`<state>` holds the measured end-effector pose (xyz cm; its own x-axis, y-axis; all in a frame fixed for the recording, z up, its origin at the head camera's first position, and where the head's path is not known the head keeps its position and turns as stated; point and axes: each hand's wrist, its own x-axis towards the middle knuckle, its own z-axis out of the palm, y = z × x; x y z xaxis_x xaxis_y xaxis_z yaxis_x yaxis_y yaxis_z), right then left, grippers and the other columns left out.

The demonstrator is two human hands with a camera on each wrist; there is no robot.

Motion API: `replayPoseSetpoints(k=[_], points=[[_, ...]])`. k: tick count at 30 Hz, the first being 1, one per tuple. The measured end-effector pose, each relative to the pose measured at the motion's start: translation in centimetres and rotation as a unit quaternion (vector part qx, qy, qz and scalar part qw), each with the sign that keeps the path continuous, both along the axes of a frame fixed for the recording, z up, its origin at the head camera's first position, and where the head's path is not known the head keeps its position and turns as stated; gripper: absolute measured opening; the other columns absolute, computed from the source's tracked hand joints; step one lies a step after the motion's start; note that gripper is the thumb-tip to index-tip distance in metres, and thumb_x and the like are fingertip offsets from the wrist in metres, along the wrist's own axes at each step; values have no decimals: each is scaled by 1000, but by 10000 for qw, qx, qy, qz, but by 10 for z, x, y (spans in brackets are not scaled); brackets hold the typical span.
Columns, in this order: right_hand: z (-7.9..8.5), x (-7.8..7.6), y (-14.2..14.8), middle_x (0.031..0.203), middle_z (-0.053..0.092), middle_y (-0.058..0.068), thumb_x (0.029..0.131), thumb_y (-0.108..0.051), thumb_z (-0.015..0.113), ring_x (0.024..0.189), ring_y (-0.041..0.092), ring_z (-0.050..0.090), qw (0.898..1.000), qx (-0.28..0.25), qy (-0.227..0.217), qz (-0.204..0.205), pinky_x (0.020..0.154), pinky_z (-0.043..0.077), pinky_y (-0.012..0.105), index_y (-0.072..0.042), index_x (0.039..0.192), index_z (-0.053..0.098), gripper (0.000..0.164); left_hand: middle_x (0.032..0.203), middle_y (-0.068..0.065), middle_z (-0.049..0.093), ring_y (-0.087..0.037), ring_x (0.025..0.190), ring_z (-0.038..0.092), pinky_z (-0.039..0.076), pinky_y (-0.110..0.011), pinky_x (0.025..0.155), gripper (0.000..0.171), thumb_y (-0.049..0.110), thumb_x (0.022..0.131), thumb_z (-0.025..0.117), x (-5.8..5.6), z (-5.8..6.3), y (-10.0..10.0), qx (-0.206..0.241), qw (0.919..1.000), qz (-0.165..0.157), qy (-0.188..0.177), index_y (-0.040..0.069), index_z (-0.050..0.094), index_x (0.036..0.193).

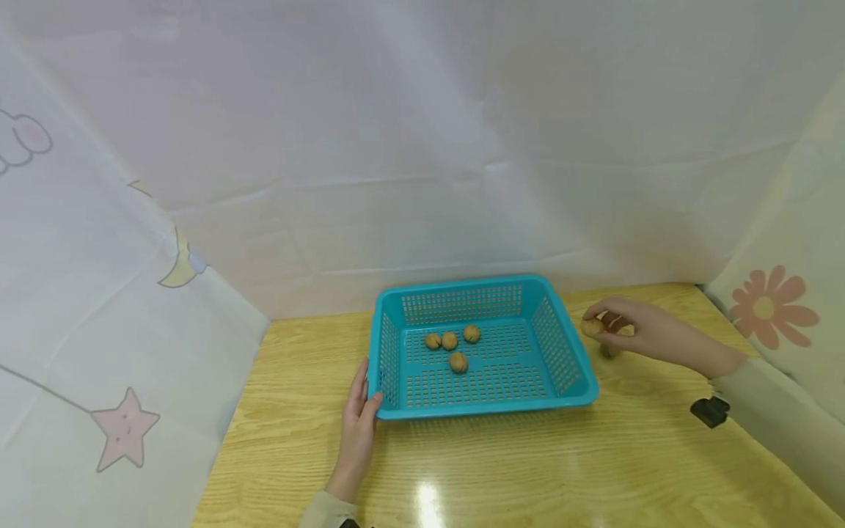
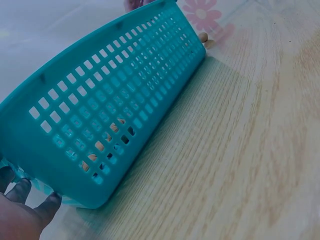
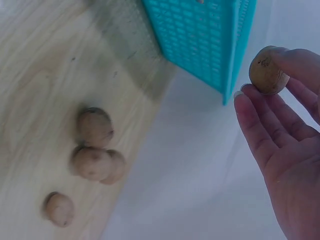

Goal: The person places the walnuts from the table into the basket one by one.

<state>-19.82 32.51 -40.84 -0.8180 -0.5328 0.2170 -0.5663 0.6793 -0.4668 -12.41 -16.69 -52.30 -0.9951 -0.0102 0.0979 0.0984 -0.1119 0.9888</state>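
Observation:
A turquoise plastic basket (image 1: 485, 408) with perforated walls stands on the table; several walnuts (image 1: 458, 362) lie in its left half. My left hand (image 1: 359, 425) holds the basket at its near left corner, thumb at the rim and fingers along the outer wall. In the left wrist view, fingertips (image 2: 49, 207) touch the basket's corner. Off the basket's right side, my right hand (image 1: 650, 334) pinches a walnut (image 3: 267, 71) between thumb and fingers, above the table. Several loose walnuts (image 3: 95, 127) lie below it on the table, mostly hidden by the hand in the head view.
The wood-grain table (image 1: 297, 455) reaches back to a pale hanging sheet (image 1: 396, 147). More printed sheeting encloses the left and right sides, with a star (image 1: 125, 429) on the left and a flower (image 1: 774, 306) on the right.

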Motion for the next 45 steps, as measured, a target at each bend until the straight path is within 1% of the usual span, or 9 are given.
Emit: replayPoseSetpoints(k=[5, 8, 14, 18, 22, 27, 35, 39, 45], points=[[11, -11, -21, 113, 68, -3, 93, -5, 77, 94, 5, 64, 9994, -213, -201, 179, 73, 59, 28, -11, 124, 68, 33, 171, -17, 21, -33, 155, 25, 40, -18, 111, 65, 5, 108, 43, 0, 1, 0, 66, 9999, -33, 70, 4, 15, 167], [15, -19, -35, 114, 68, -3, 94, -6, 77, 95, 8, 66, 9989, -214, -252, 318, 75, 60, 29, -13, 125, 68, 33, 171, -17, 21, -33, 155, 26, 40, -18, 112, 65, 5, 108, 43, 0, 1, 0, 60, 10000, -10, 79, 4, 15, 167], [18, -34, -64, 114, 68, -4, 95, -7, 76, 96, 10, 67, 9974, -92, -295, 648, 78, 59, 31, -16, 125, 67, 33, 171, -17, 22, -34, 155, 26, 40, -17, 111, 65, 5, 107, 43, 0, 1, 1, 40, 10000, 44, 32, 8, 18, 167], [19, -43, -82, 116, 69, 0, 94, -6, 76, 96, 15, 69, 9955, -126, -302, 885, 81, 61, 36, -11, 124, 68, 31, 171, -17, 21, -35, 155, 25, 40, -19, 111, 65, 5, 107, 43, 1, 2, 2, 51, 10000, 34, -13, 7, 18, 167], [16, -53, -99, 119, 69, 2, 95, -9, 75, 97, 18, 70, 9945, -30, -348, 990, 86, 61, 40, -8, 125, 68, 31, 171, -17, 21, -35, 155, 25, 40, -19, 111, 65, 7, 108, 44, 1, 1, 2, 25, 10000, 38, -33, 7, 17, 167], [8, -67, -121, 120, 69, 2, 96, -10, 75, 98, 19, 70, 9926, -79, -577, 1067, 89, 60, 42, -9, 124, 68, 28, 171, -16, 22, -34, 155, 25, 40, -19, 111, 64, 8, 108, 44, 1, 0, 2, -29, 10000, 80, 5, 11, 20, 167], [-7, -83, -151, 123, 68, 8, 98, -10, 72, 104, 23, 71, 9856, -112, -988, 1369, 92, 60, 40, -6, 125, 66, 28, 172, -16, 20, -35, 156, 24, 40, -19, 111, 64, 8, 109, 44, -1, 2, 1, -59, 10000, 43, 39, 8, 17, 167], [-22, -92, -162, 123, 68, 8, 98, -8, 72, 103, 23, 70, 9809, -22, -1340, 1409, 92, 59, 40, -5, 125, 66, 27, 171, -16, 20, -36, 155, 25, 40, -25, 114, 64, 10, 109, 44, -1, 3, 1, -115, 9999, 52, -13, 9, 18, 167], [-48, -100, -173, 121, 68, 4, 99, -14, 72, 102, 19, 70, 9734, 465, -1614, 1560, 89, 59, 34, -8, 122, 67, 24, 171, -17, 21, -37, 155, 26, 39, -34, 116, 64, 11, 109, 45, 1, 2, 1, -120, 9999, 45, -98, 12, 20, 168]])
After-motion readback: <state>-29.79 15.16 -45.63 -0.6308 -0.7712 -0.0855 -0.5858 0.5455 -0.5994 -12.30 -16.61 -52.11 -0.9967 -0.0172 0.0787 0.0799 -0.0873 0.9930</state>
